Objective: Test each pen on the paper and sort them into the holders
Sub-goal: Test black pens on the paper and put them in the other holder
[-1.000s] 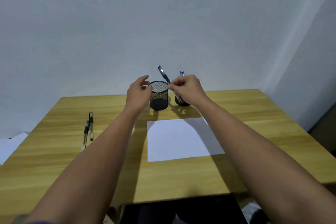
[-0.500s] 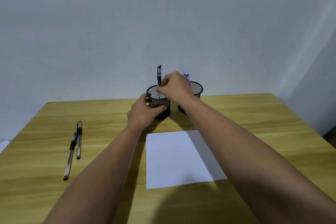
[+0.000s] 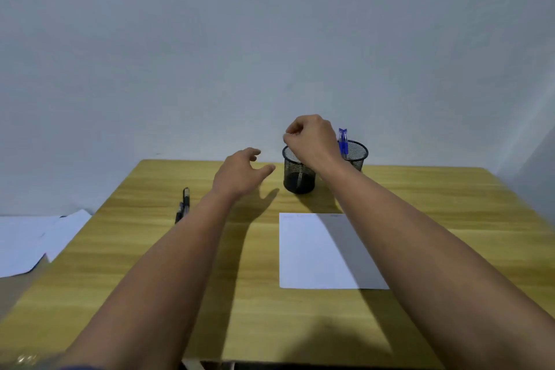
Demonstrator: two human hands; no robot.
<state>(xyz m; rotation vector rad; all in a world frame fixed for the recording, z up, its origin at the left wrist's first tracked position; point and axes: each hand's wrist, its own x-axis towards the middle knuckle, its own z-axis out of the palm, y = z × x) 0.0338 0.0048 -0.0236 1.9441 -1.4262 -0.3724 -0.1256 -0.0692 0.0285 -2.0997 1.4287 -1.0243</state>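
Note:
Two black mesh holders stand at the back of the wooden table (image 3: 450, 219). My right hand (image 3: 312, 141) hovers over the left holder (image 3: 298, 180) with its fingers curled, and I see nothing in them. A pen shaft shows faintly through that holder's mesh. The right holder (image 3: 357, 155), partly hidden behind my wrist, has blue pens (image 3: 343, 141) sticking up. My left hand (image 3: 240, 174) floats left of the left holder, fingers spread, touching nothing. Two dark pens (image 3: 183, 206) lie side by side on the table, partly hidden by my left forearm. White paper (image 3: 312, 252) lies under my right forearm.
Loose white sheets (image 3: 30, 243) lie off the table's left edge, lower down. A plain wall rises right behind the holders. The table's front edge runs along the bottom of the view.
The black pen that my right hand held above the left holder has dropped inside it. My left hand has let go of that holder and drifted left.

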